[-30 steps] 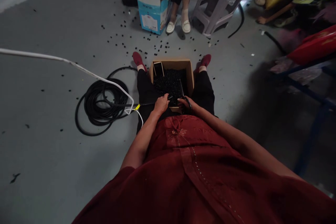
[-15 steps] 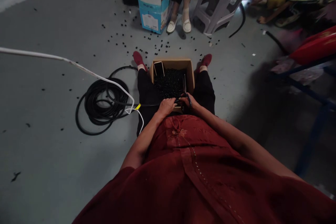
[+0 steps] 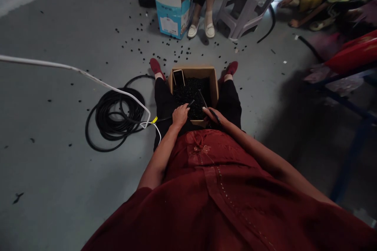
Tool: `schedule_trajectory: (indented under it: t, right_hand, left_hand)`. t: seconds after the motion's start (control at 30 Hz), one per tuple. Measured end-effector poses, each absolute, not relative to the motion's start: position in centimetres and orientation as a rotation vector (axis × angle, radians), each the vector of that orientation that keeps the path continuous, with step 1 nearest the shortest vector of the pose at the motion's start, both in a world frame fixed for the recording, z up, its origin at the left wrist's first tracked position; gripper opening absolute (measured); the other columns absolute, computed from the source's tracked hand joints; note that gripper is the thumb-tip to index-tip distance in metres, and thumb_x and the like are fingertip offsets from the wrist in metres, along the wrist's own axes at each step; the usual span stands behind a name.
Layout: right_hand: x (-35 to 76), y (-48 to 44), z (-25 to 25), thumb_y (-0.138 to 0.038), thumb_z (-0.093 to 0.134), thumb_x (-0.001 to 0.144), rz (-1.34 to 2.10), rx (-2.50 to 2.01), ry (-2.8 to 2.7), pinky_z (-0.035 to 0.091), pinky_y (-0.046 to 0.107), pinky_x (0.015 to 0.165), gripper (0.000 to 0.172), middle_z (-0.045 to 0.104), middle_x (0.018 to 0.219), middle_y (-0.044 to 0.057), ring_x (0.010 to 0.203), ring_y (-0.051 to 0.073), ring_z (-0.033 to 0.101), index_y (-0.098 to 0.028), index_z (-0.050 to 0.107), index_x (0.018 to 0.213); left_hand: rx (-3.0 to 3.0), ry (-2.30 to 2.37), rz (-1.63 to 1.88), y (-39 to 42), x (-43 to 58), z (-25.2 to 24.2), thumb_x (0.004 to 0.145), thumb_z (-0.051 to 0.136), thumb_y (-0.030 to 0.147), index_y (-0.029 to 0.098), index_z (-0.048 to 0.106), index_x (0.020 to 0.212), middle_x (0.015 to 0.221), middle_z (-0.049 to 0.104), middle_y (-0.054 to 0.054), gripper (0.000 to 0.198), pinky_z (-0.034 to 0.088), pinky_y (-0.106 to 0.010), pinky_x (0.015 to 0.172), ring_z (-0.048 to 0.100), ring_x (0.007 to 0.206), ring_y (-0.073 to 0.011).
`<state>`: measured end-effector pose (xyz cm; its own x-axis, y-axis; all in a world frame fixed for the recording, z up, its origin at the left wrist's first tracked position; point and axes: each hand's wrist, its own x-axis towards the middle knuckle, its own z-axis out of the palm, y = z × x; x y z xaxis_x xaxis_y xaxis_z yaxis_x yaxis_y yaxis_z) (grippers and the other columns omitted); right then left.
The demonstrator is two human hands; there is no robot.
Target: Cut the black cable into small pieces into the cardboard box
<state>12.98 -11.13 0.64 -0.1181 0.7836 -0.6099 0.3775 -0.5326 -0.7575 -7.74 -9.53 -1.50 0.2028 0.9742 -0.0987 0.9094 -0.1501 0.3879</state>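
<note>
Between the person's legs point(image 3: 163, 100) sits a cardboard box point(image 3: 214, 86) heaped with short black pieces point(image 3: 191, 92), and both hands work over its near edge. Half a second ago the hands were pressed together at that edge, with the scissors right against the hose; now they have drawn apart.

The left hand point(image 3: 180, 115) is closed around the black hose point(image 3: 190, 104), whose free end pokes out past the fingers over the box. The right hand point(image 3: 212, 115) is wrapped on the handles of the scissors point(image 3: 202, 100) (thin and dark, so I cannot tell whether the blades are spread). The blades point away over the pieces, clear of the hose end. Judged from that, one snip looks done and its piece has joined the heap, though no falling piece shows.

From the left hand the hose runs off to the person's left, past a bit of yellow tape point(image 3: 154, 120), to the coil point(image 3: 101, 119) on the floor point(image 3: 59, 164). A white cable point(image 3: 73, 68) crosses over the coil. A phone point(image 3: 178, 77) leans in the box's far left corner. More black bits point(image 3: 176, 53) dot the floor toward another person's white shoes point(image 3: 200, 30), a blue carton point(image 3: 172, 8) and a plastic stool point(image 3: 250, 0).
</note>
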Motion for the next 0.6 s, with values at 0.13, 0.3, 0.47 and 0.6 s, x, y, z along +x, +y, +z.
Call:
schedule_trajectory:
  t: [0.13, 0.3, 0.47, 0.6]
  right_hand:
    - [12.80, -11.58, 1.43, -0.064, 0.052, 0.088, 1.672, -1.821, -1.490, 0.047, 0.024, 0.050, 0.043, 0.063, 0.069, 0.001, 0.056, 0.014, 0.061, -0.021, 0.050, 0.091]
    - [12.52, -11.50, 1.81, -0.059, 0.054, 0.088, 1.646, -1.768, -1.638, 0.050, 0.025, 0.060, 0.041, 0.063, 0.076, 0.003, 0.068, 0.015, 0.061, -0.018, 0.051, 0.091]
    - [12.53, -11.31, 1.47, -0.062, 0.054, 0.087, 1.653, -1.695, -1.735, 0.050, 0.025, 0.062, 0.044, 0.063, 0.080, 0.004, 0.073, 0.016, 0.061, -0.018, 0.054, 0.092]
    - [12.29, -11.12, 0.85, -0.062, 0.057, 0.085, 1.664, -1.680, -1.762, 0.051, 0.026, 0.062, 0.045, 0.063, 0.081, 0.004, 0.074, 0.016, 0.061, -0.017, 0.055, 0.092]
  left_hand:
    - [2.071, 1.792, 0.297, -9.36, -7.79, -1.83, 0.101, 0.036, 0.034, 0.022, 0.055, 0.131, 0.125, 0.066, -0.007, 0.038, 0.044, -0.029, 0.096, 0.061, 0.113, -0.0187]
    - [2.049, 1.796, 0.344, -9.28, -7.92, -2.02, 0.100, 0.037, 0.034, 0.023, 0.055, 0.131, 0.125, 0.066, -0.006, 0.037, 0.045, -0.029, 0.097, 0.061, 0.113, -0.0187]
    - [2.051, 1.776, 0.344, -9.32, -7.93, -1.92, 0.100, 0.036, 0.034, 0.024, 0.055, 0.131, 0.126, 0.066, -0.005, 0.037, 0.045, -0.029, 0.098, 0.061, 0.115, -0.0181]
    - [2.085, 1.726, 0.345, -9.45, -7.86, -1.87, 0.100, 0.036, 0.032, 0.023, 0.055, 0.131, 0.129, 0.065, -0.005, 0.038, 0.044, -0.028, 0.099, 0.060, 0.116, -0.0177]
